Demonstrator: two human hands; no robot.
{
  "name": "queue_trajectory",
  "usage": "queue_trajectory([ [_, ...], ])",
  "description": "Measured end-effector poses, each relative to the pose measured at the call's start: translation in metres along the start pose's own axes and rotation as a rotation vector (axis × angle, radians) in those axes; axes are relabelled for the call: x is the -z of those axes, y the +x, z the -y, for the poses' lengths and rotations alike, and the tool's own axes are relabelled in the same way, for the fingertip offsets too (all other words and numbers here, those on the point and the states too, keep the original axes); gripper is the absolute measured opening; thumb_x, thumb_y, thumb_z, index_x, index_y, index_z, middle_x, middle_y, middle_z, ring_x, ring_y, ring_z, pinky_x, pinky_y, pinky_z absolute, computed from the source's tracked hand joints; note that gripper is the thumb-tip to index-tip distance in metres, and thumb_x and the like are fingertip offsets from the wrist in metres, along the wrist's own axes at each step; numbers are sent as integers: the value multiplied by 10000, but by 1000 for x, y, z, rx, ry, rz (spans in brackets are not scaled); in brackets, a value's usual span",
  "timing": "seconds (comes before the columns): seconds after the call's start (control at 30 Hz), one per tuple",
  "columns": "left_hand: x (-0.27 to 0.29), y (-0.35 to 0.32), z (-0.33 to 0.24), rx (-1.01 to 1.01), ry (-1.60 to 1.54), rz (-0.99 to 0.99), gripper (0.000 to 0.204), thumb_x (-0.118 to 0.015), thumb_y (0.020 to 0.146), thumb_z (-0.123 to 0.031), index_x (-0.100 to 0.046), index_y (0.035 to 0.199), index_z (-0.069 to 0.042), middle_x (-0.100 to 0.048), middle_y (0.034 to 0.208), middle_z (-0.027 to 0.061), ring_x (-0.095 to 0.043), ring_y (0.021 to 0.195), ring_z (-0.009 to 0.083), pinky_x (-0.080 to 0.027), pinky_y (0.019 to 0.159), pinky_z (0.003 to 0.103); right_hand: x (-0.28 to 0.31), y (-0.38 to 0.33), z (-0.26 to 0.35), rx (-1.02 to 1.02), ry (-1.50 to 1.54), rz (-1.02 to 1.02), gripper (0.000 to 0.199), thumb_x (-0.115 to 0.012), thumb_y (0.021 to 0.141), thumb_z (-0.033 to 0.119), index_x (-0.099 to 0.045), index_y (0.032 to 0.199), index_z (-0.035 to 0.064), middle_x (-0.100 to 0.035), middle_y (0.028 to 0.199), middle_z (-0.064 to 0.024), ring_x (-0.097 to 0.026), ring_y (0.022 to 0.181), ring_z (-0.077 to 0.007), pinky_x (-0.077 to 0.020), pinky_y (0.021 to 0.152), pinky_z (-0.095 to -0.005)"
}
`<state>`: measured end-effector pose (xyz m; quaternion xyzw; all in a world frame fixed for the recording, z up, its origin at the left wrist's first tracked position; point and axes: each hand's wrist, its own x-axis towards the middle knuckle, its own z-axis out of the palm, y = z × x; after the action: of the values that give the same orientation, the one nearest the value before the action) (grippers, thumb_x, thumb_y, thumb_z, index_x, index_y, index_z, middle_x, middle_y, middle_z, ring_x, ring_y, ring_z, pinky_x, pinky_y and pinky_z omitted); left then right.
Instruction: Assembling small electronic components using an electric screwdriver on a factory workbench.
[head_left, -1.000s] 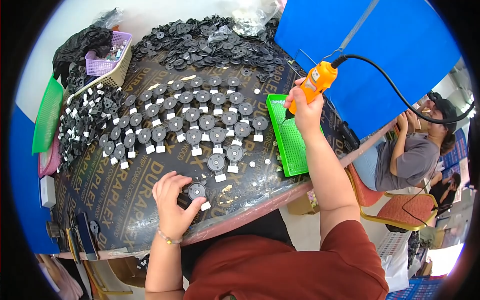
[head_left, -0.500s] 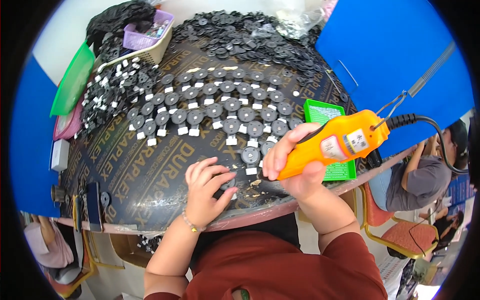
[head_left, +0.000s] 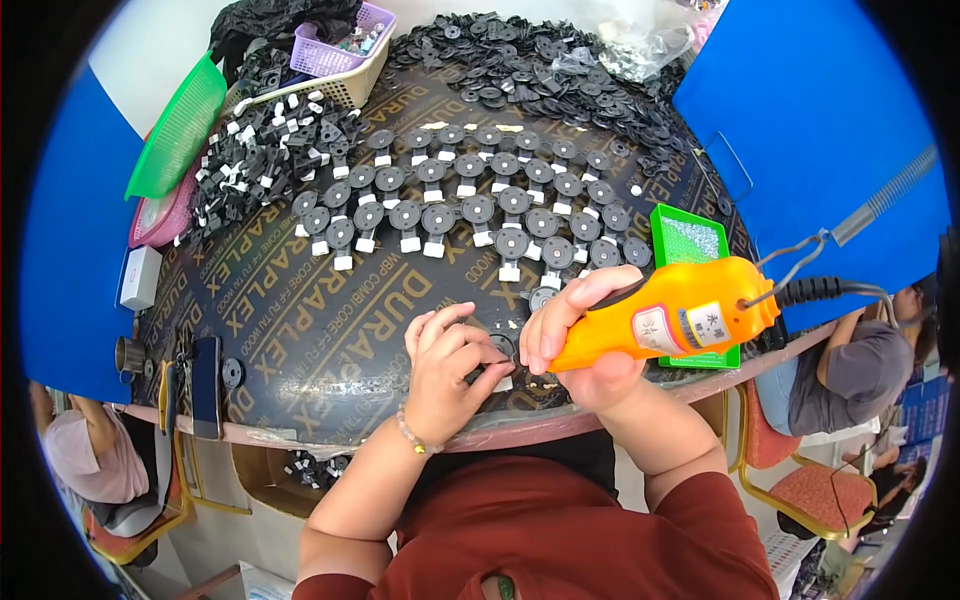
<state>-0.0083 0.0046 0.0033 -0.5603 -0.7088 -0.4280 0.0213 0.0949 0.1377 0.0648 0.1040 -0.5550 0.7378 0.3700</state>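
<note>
My right hand [head_left: 590,340] is wrapped round an orange electric screwdriver [head_left: 655,318], tilted so that its nose points down and left. A black cord leaves its back end, which hangs by a wire loop from a coiled spring [head_left: 885,195]. Close to the nose, my left hand [head_left: 450,365] pinches a small black disc part [head_left: 503,346] with a white tab, low over the table's near edge. My fingers partly cover this disc, and the driver's tip is hard to make out. Beyond both hands, curved rows of similar black disc parts [head_left: 438,218] with white tabs lie on the table.
Loose black discs [head_left: 520,60] are heaped at the back. Black-and-white pieces [head_left: 265,165] form another heap at left, beside baskets [head_left: 355,90]. A green tray [head_left: 690,240] of small metal pieces sits at right. A phone [head_left: 206,385] lies near the left edge; blue panels [head_left: 800,130] flank the table.
The whole view has shifted, so the table's things appear further right. My right hand has brought the screwdriver closer to the disc part in my left hand.
</note>
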Motion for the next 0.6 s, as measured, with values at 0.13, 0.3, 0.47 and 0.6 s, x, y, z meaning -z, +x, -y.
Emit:
queue_trajectory([
  [0.13,0,1,2,41,20,-37,171,-803,662,-162,-659,756,-162,-609,891,-35,-520,1139,244,-287,981,451,4,2,1,34,-43,19,594,-624,828,562,-387,1107,94,-539,704,-76,-565,549,-182,-501,533,-329],
  [0.3,-1,2,2,43,-6,-74,181,-804,653,-151,-652,751,-154,-611,876,-27,-536,1105,250,-305,956,441,20,9,19,118,-184,-89,577,-621,835,565,-400,1098,100,-538,709,-63,-550,530,-172,-486,505,-316],
  [0.47,8,12,-20,-77,30,124,134,-790,662,-164,-701,762,-171,-626,835,-22,-556,1044,222,-320,929,418,81,5,67,208,-436,-264,571,-656,840,515,-417,1126,83,-516,708,-59,-533,562,-169,-467,526,-311],
  [0.6,-12,36,-58,-352,-26,285,109,-731,736,-190,-681,828,-161,-611,867,-22,-548,1027,207,-350,912,405,143,-14,107,230,-600,-383,408,-613,917,347,-441,1123,40,-524,729,-69,-530,589,-165,-456,544,-299],
])
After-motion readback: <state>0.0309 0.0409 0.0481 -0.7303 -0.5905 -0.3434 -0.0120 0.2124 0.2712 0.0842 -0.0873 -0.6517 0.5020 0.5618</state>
